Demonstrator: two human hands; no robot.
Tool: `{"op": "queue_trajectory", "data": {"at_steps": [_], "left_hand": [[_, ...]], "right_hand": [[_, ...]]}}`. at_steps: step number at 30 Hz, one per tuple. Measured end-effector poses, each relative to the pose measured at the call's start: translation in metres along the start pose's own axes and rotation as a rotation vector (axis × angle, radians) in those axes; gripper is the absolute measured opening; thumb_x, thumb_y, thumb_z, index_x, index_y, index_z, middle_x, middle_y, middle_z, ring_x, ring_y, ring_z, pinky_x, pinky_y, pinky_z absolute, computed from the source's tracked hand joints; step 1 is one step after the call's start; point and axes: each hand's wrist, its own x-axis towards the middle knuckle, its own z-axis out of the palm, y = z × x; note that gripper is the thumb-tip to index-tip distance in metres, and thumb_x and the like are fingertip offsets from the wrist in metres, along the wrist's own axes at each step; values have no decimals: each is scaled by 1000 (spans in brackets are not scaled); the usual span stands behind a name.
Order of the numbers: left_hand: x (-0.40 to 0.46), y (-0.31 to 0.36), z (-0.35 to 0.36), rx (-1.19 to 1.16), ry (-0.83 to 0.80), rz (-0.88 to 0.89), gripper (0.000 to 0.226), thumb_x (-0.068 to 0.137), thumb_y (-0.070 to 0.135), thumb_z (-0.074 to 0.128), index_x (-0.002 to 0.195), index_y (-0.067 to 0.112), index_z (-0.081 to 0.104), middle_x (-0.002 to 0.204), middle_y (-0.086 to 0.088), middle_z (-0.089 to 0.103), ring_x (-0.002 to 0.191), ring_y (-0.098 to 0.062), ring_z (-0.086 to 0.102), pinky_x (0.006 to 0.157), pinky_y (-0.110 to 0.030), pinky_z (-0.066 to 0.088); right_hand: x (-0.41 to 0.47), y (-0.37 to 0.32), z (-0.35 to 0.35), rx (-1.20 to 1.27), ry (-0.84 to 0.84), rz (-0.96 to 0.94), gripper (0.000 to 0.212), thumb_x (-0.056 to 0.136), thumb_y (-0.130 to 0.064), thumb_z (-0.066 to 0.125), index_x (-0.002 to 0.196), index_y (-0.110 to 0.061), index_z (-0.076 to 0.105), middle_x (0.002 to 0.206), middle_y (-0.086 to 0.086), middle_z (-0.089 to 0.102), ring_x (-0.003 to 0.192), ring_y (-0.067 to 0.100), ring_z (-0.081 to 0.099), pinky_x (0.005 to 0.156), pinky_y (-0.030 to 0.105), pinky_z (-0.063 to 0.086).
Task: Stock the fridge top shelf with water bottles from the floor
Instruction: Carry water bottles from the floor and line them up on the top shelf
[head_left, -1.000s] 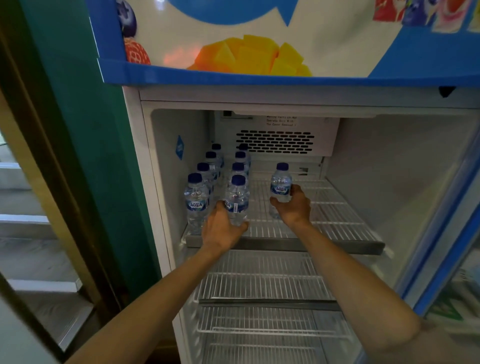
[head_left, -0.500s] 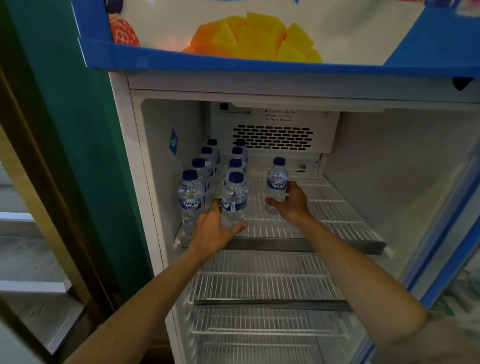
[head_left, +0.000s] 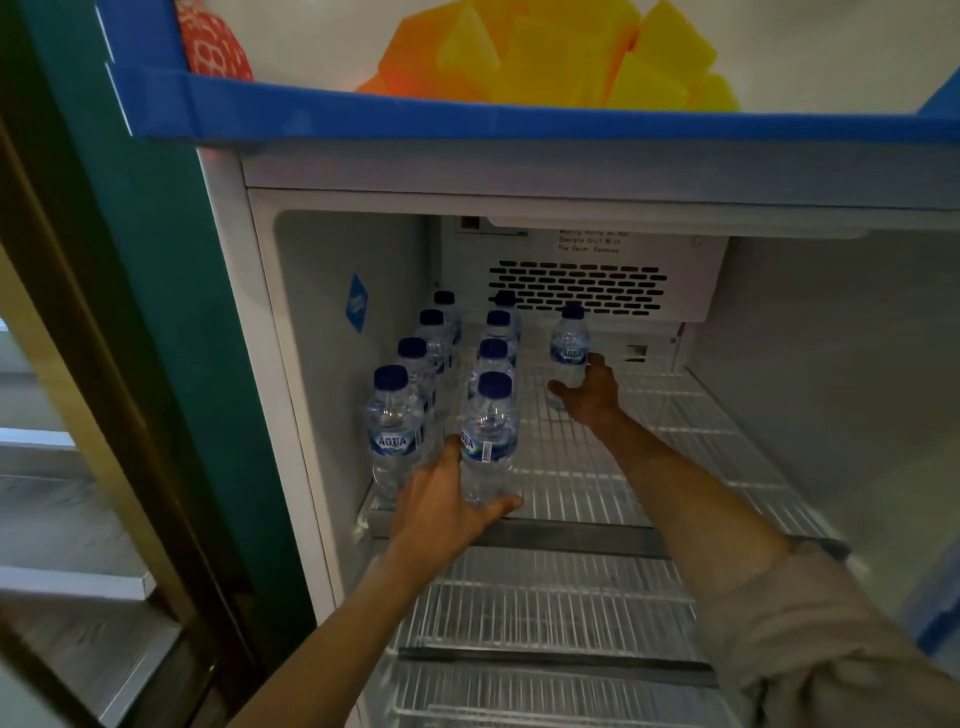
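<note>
Left hand (head_left: 447, 512) wraps 1 front bottle (head_left: 488, 441), right hand (head_left: 589, 392) cups another bottle (head_left: 570, 345); slide both upright, rows tight.

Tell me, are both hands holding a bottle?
Yes: the left hand grips the front bottle, and the right hand grips a lone bottle farther back.

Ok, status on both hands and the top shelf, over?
Left hand grips front bottle. Right hand holds lone bottle, third column. Two rows of four on top shelf. Nothing blocking.
</note>
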Motion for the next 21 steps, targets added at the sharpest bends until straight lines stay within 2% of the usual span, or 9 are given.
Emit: {"op": "queue_trajectory", "data": {"at_steps": [9,15,19,21], "left_hand": [[-2,-3,2,-24,14,12,87,61,77,67,127,27,41,120,7,63,106,-12,61,90,-39,53],[-2,-2,2,1,40,25,90,59,81,64,127,26,42,117,8,64,104,-12,62,88,-39,54],[-2,-1,1,7,29,16,89,59,81,63,126,26,42,115,9,65,103,-11,62,87,-38,54],[-2,0,0,20,31,19,88,60,81,64,126,27,42,116,9,65,103,-11,62,87,-37,54]], "right_hand": [[34,4,10,32,-6,-1,73,81,-15,80,140,2,40,135,20,54,121,34,56,96,31,44],[37,8,8,34,-40,41,73,80,-21,82,139,-1,42,135,16,55,119,31,57,90,26,44],[38,12,9,-9,-54,59,83,73,-27,88,139,-3,43,133,18,58,118,31,58,94,31,50],[36,11,14,14,-34,64,79,74,-24,87,137,-3,45,131,19,59,116,31,59,96,34,50]]}}
